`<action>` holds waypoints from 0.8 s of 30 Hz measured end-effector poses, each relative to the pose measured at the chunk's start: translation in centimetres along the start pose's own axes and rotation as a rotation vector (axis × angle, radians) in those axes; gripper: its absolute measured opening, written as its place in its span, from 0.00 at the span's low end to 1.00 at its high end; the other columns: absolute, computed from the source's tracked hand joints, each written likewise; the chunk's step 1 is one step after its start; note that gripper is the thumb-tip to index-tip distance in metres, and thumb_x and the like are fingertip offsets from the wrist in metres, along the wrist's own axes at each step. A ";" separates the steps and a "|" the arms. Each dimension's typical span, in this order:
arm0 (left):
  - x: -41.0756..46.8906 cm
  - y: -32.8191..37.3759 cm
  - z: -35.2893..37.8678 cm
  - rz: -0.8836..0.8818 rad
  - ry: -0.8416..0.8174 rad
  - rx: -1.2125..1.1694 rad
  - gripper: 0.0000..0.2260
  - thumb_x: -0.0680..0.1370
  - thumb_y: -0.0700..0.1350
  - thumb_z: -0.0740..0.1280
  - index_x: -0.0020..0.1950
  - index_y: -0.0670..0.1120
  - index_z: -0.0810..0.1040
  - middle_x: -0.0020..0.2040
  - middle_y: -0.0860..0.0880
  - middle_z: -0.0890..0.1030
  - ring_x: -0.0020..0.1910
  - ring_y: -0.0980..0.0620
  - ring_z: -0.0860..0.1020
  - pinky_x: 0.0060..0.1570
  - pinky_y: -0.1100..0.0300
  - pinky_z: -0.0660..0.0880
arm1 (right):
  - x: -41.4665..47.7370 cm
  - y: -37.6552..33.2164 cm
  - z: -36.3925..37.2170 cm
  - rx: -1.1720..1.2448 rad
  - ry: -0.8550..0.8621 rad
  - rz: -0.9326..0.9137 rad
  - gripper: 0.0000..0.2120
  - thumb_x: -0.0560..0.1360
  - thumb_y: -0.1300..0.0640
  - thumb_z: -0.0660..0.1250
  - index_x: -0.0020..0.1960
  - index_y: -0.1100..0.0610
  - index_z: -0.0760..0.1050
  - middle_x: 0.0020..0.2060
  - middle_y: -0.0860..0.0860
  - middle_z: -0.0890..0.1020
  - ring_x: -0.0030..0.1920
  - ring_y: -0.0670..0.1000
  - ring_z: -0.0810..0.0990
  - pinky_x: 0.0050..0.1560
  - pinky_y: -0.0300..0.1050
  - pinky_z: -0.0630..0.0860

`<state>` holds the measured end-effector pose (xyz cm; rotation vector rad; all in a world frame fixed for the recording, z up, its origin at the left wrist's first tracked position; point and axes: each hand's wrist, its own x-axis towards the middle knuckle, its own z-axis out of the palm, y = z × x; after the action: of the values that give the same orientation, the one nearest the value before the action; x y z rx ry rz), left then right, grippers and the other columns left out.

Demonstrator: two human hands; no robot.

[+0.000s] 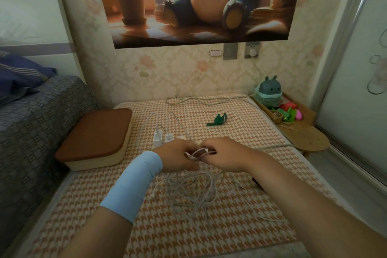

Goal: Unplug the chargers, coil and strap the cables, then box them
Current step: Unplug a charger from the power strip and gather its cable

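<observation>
My left hand (178, 156) and my right hand (225, 156) meet over the middle of the patterned cloth, both closed on a small bundle of white cable (202, 153) held between them. Loose white cable loops (188, 188) hang and lie tangled just below my hands. Two white chargers (162, 138) stand plugged into a power strip right behind my left hand, their cables arching away toward the wall. Green straps (217, 120) lie on the cloth further back. A cream box with a brown lid (96, 138), closed, sits at the left.
The checked cloth (209, 236) covers a low table. A grey sofa (31, 132) borders it on the left. A wooden side shelf (303, 134) with a round toy and small items stands at the right. A long cord (209, 100) runs along the back edge.
</observation>
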<state>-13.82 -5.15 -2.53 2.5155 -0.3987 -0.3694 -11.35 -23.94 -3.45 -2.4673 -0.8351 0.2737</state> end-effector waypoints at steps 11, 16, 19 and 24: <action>-4.3 -4.5 -2.5 -0.214 0.417 -0.777 0.10 0.82 0.35 0.61 0.56 0.38 0.81 0.43 0.41 0.85 0.38 0.43 0.83 0.38 0.55 0.83 | 0.5 0.4 -0.4 -0.014 0.250 0.013 0.19 0.82 0.45 0.62 0.43 0.58 0.79 0.35 0.53 0.79 0.38 0.56 0.78 0.38 0.48 0.70; -4.9 -7.8 -3.7 -0.494 1.096 -1.109 0.13 0.80 0.28 0.55 0.54 0.39 0.76 0.49 0.38 0.78 0.37 0.40 0.78 0.24 0.57 0.78 | 0.4 1.6 -1.2 -0.023 0.311 0.142 0.21 0.83 0.45 0.60 0.44 0.58 0.82 0.37 0.55 0.82 0.40 0.56 0.81 0.44 0.51 0.77; -5.7 -11.3 -4.2 -0.728 1.344 -0.988 0.16 0.78 0.27 0.57 0.51 0.45 0.79 0.58 0.38 0.78 0.49 0.35 0.79 0.43 0.48 0.81 | 0.0 1.5 -1.4 -0.042 0.324 0.178 0.22 0.84 0.47 0.59 0.42 0.61 0.80 0.32 0.51 0.77 0.33 0.51 0.76 0.36 0.46 0.70; -5.7 -12.9 -3.7 -0.834 0.574 -0.018 0.12 0.80 0.40 0.65 0.61 0.42 0.81 0.64 0.42 0.78 0.62 0.41 0.76 0.60 0.55 0.73 | 0.6 0.8 -0.6 0.115 0.268 0.138 0.20 0.85 0.49 0.58 0.40 0.53 0.82 0.39 0.49 0.83 0.42 0.50 0.81 0.48 0.51 0.77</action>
<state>-15.18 8.97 -5.82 2.5063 0.8839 0.0662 -10.28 -24.34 -3.37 -2.3889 -0.5235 0.0360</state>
